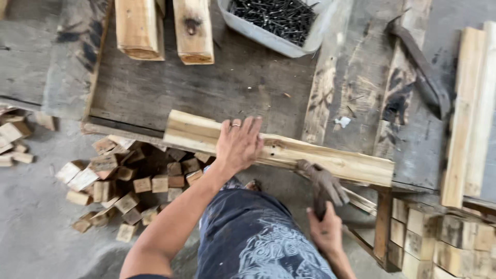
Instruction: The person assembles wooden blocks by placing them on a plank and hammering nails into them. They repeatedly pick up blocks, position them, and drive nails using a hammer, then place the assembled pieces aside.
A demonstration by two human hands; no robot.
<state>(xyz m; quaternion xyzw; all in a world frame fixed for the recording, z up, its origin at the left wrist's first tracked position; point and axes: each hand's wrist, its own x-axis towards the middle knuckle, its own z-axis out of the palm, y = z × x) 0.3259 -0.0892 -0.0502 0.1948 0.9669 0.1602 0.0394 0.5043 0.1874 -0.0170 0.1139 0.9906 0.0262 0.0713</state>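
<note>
A pale wooden plank (pixel 330 160) lies along the front edge of a worn wooden workbench (pixel 206 93). My left hand (pixel 238 142) rests flat on the plank's left half, fingers spread, a ring on one finger. Below the plank my right hand (pixel 324 230) grips the handle of a hammer (pixel 323 181), whose rusty head sits just under the plank's front edge.
A grey tub of dark nails (pixel 279 20) stands at the back of the bench beside two thick timber ends (pixel 165 31). Lighter planks (pixel 473 108) lie at the right. Small wood offcuts (pixel 124 181) are heaped on the concrete floor; stacked blocks (pixel 444 240) sit at lower right.
</note>
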